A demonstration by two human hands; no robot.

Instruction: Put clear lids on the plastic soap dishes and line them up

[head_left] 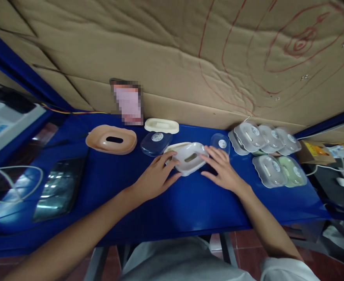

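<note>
A white plastic dish (182, 166) with an oval slot in its floor sits between my two hands, slightly turned, over the blue table. My left hand (156, 175) grips its left end, fingers over the rim and thumb at the front. On the right end rest the fingertips of my right hand (225, 168), its thumb near the front edge. A cream piece (169, 148) shows partly behind the white dish; the rest of it is hidden. Two clear lids with round stickers lie close by, one (153, 145) behind my left hand and the other (218, 141) behind my right.
A peach dish (125, 145) and a cream dish (164, 125) stand at the back left. Several lidded dishes (270, 171) are grouped at the right. A dark glossy panel (59, 189) lies left. Cardboard (172, 58) walls the back; a small carton (315, 152) stands far right.
</note>
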